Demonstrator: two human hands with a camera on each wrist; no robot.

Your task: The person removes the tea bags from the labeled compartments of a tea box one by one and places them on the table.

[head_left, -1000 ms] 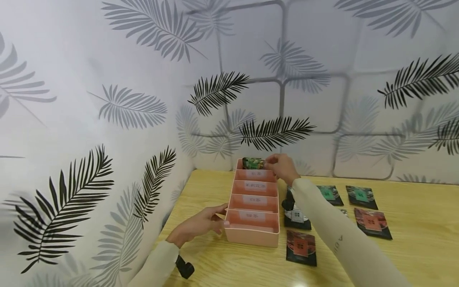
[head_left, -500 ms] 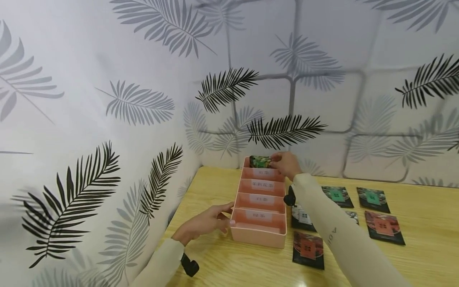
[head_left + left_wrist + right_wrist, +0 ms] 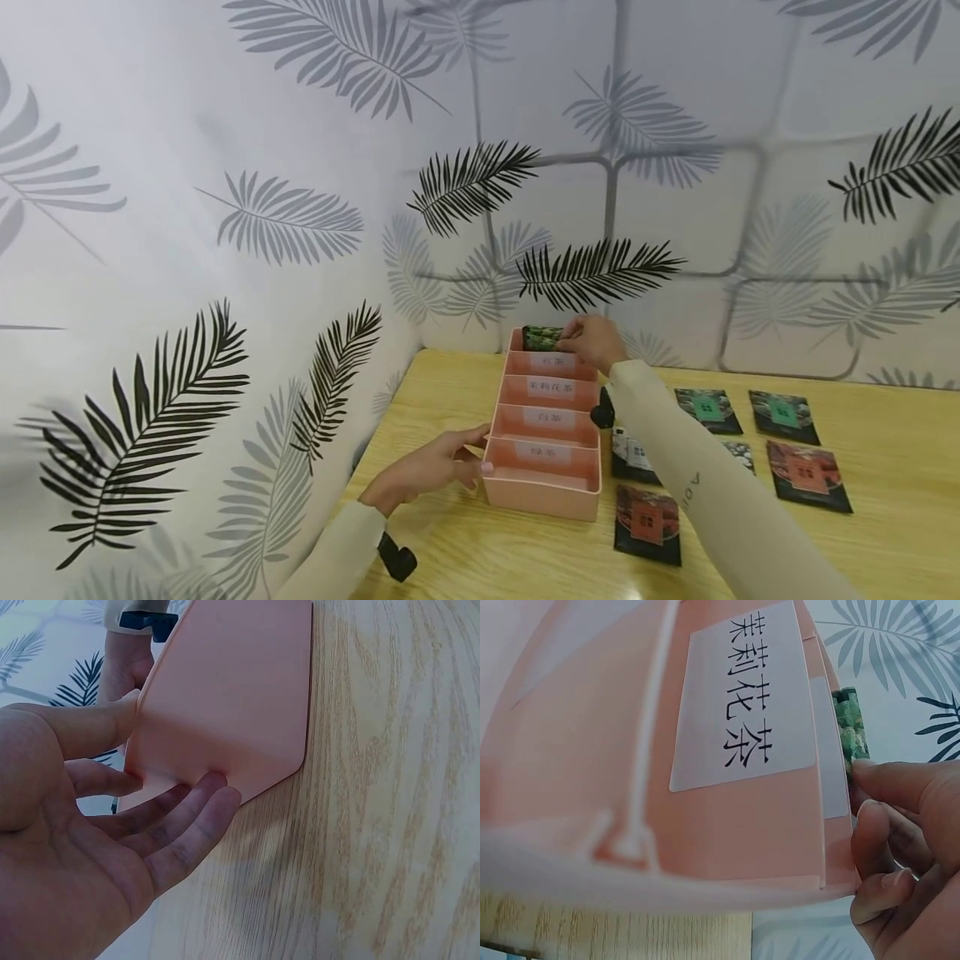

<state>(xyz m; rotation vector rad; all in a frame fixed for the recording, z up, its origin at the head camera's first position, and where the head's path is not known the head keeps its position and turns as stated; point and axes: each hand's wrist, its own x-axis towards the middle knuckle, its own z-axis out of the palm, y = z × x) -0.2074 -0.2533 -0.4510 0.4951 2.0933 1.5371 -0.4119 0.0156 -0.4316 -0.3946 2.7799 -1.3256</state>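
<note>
A long pink divided box (image 3: pixel 543 504) stands on the table, with white labels in Chinese characters on its dividers. In its rearmost compartment is a green-and-black tea sachet (image 3: pixel 540 337), its top above the rim. My right hand (image 3: pixel 596 342) pinches that sachet by its right end; the right wrist view shows thumb and finger at the sachet (image 3: pixel 851 727) just past the last divider. My left hand (image 3: pixel 431 462) rests against the box's near left corner, fingers loosely extended. In the left wrist view, its fingertips touch the smooth pink wall (image 3: pixel 225 682).
Right of the box lie several flat sachets: a red one (image 3: pixel 647 527) nearest me, a white-and-black one (image 3: pixel 633 458) partly under my right arm, green ones (image 3: pixel 707 410) farther back, another red one (image 3: pixel 806 475). A leaf-patterned wall covering (image 3: pixel 660 208) rises behind the wooden table.
The view has shifted a little, so box and sachets appear farther right. The green sachet sits slightly lower and more tilted back in the rear compartment, still pinched. My left hand stays at the corner.
</note>
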